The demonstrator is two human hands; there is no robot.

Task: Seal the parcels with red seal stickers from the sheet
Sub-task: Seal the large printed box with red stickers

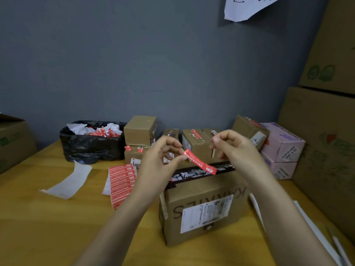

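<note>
Looked down on a wood tabletop (38,217). Saw tall cartons (322,131) stacked along its right edge. Saw a parcel (203,212) near the front edge, a bit right of the middle, with dark tape (192,174) across its top. Saw a bin (92,144) with a black bag by the back edge on the left, full of white and red scraps. Saw pink boxes (282,146) in the back right corner and small boxes (139,130) along the back edge.

Saw the sheet (122,184) lying flat just left of the parcel, with red stickers on it. Held the left hand (159,162) up over the parcel, pinching one end of a red sticker (199,162) between thumb and finger. Let the other end hang free, low over the tape. Held the right hand (234,146) close by, fingers curled, thumb against fingertip, with nothing seen in it and not touching the sticker.

Seemed to be the step of putting this sticker on the parcel. Seemed best to take the free end with the right hand, pull the sticker flat, lay it across the seam, then rub from the middle out. Could fold and stick to itself if left to dangle.
</note>
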